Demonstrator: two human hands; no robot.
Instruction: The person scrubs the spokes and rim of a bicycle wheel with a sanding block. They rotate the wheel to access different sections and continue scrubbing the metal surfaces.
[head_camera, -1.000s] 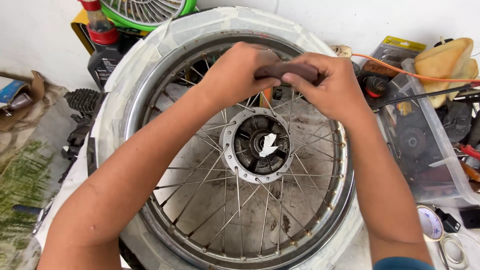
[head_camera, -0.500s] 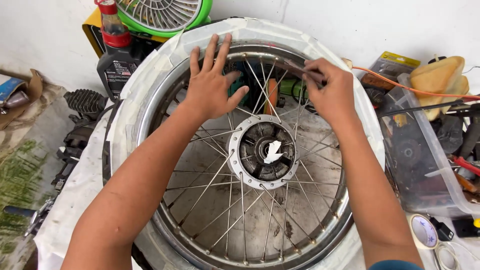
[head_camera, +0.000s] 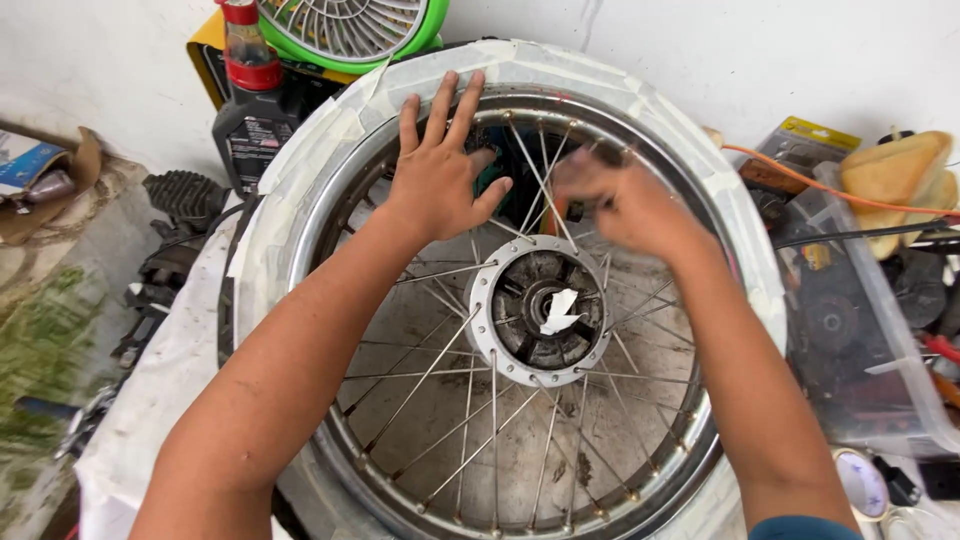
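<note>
The spoked wheel (head_camera: 500, 300) is laid flat, its tyre wrapped in pale tape; the left hand (head_camera: 440, 175) is pressed open on the spokes above the hub (head_camera: 545, 310); the right hand (head_camera: 625, 205) is blurred, its fingers' grip cannot be told; a green fan (head_camera: 345, 30) and oil bottle (head_camera: 250, 110) are seen beyond the rim; a clear bin (head_camera: 860, 340) stands right of it.

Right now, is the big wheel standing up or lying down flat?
Lying flat. The spoked wheel faces up at the camera, hub in the middle, and the left hand rests spread on its spokes.
</note>
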